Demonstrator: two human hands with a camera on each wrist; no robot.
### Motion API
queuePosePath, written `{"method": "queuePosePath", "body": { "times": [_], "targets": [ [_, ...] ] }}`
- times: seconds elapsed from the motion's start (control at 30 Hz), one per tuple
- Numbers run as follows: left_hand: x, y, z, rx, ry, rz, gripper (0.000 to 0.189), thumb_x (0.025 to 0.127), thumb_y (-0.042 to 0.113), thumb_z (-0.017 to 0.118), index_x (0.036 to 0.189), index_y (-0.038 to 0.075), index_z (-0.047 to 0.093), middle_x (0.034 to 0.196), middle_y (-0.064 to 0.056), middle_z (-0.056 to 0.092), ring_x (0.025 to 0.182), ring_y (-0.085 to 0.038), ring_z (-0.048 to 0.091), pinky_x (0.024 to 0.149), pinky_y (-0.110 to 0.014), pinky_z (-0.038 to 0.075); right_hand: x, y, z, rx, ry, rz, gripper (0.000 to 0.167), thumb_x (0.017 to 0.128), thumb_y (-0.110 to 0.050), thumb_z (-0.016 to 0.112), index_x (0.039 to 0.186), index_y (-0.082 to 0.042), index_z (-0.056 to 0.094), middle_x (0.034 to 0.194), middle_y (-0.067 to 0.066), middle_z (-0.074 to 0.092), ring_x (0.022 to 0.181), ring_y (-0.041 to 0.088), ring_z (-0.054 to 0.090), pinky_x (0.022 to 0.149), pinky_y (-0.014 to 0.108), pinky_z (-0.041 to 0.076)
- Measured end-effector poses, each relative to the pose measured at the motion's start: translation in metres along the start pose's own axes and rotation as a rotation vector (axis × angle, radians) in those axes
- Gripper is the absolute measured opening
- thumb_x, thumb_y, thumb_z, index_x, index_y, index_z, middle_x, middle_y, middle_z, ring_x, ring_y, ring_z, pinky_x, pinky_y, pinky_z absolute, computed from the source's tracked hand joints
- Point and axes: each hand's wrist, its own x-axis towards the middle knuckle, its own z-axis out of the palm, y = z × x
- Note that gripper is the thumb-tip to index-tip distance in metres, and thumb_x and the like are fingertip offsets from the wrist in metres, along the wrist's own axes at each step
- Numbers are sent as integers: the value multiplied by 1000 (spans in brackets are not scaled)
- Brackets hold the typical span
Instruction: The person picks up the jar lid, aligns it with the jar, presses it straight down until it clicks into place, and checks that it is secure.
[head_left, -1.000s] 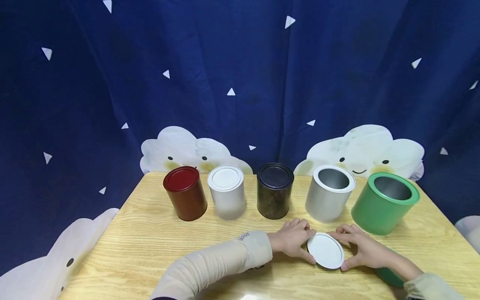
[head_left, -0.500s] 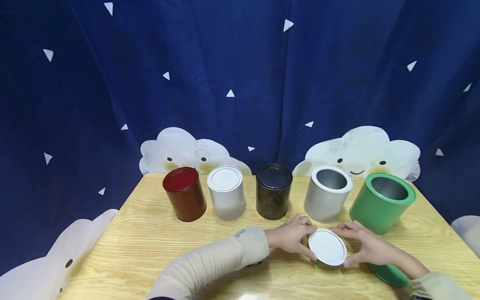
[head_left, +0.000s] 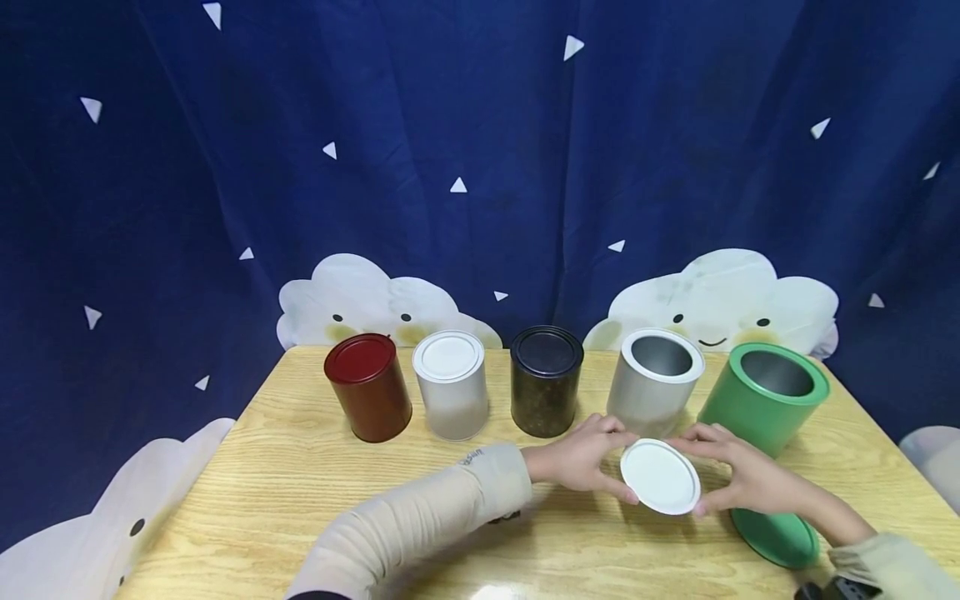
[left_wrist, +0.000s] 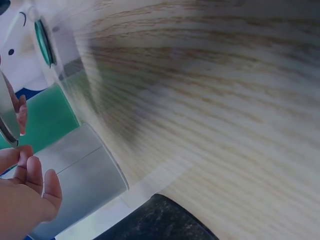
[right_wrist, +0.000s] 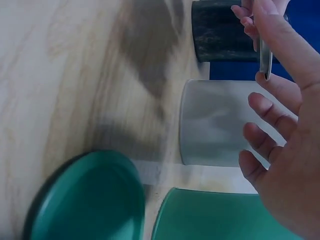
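Observation:
Between both hands a round white lid [head_left: 661, 476] is held above the table, tilted. My left hand [head_left: 581, 456] pinches its left edge between thumb and fingers, and my right hand [head_left: 742, 468] pinches its right edge. In the right wrist view the lid [right_wrist: 265, 56] appears edge-on, gripped by thumb and index finger while the other fingers fan out. Just behind the lid stands an uncovered white can [head_left: 648, 400] with a grey inside. To its right is an uncovered green can [head_left: 757, 408]. A green lid [head_left: 776, 537] lies on the table below my right hand.
A dark red can [head_left: 371, 400], another white can [head_left: 452, 396] and a black can [head_left: 546, 392], all lidded, stand in a row along the back of the wooden table [head_left: 300, 483]. Behind them hangs a dark blue curtain [head_left: 405, 125].
Both hands have lifted the white lid and carried it slightly up and away, toward the uncovered white can. More of the green lid shows beneath the right forearm.

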Motion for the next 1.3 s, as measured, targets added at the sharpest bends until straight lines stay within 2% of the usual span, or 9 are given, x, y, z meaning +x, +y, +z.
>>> {"method": "queuePosePath", "body": {
  "times": [0.13,0.43,0.73,0.87,1.1,1.3],
  "targets": [
    [1,1,-4,2,6,-3,72,73,48,71,132,13,48,118,0,46,102,-8,37,82,-15,27,3,-2,-5,8,-13,34,79,52,-32,84,122,-8,57,106,-7,53,95,2,40,70,27,40],
    [4,-1,-12,-33,65,23,73,72,45,73,131,10,49,118,-1,48,102,-9,38,84,-13,28,10,-4,-17,-17,-22,62,80,51,-31,84,123,-9,57,109,-7,53,96,2,41,71,28,42],
    [3,0,-22,-66,90,30,71,72,42,74,131,11,49,117,0,47,102,-8,37,84,-14,28,18,-3,-27,-19,-29,13,80,51,-31,85,123,-9,57,108,-6,53,96,3,43,73,25,40],
    [5,0,-27,-76,150,49,72,70,40,77,129,9,50,114,0,48,102,-9,38,84,-13,28,21,-3,-34,-32,-27,24,81,51,-31,85,123,-9,57,109,-6,51,96,2,43,73,23,41],
    [8,-3,-34,-111,294,74,69,64,34,82,121,6,57,109,-2,53,101,-11,43,85,-13,30,26,0,-43,-29,-18,16,82,51,-30,85,124,-7,56,109,-4,50,97,2,42,76,19,39],
    [9,-2,-38,-158,355,42,60,64,34,82,115,9,61,107,-1,56,100,-7,45,82,-10,31,33,0,-51,-1,-9,-5,82,51,-25,86,124,-4,55,112,-3,52,102,2,42,80,13,34]
  ]
}}
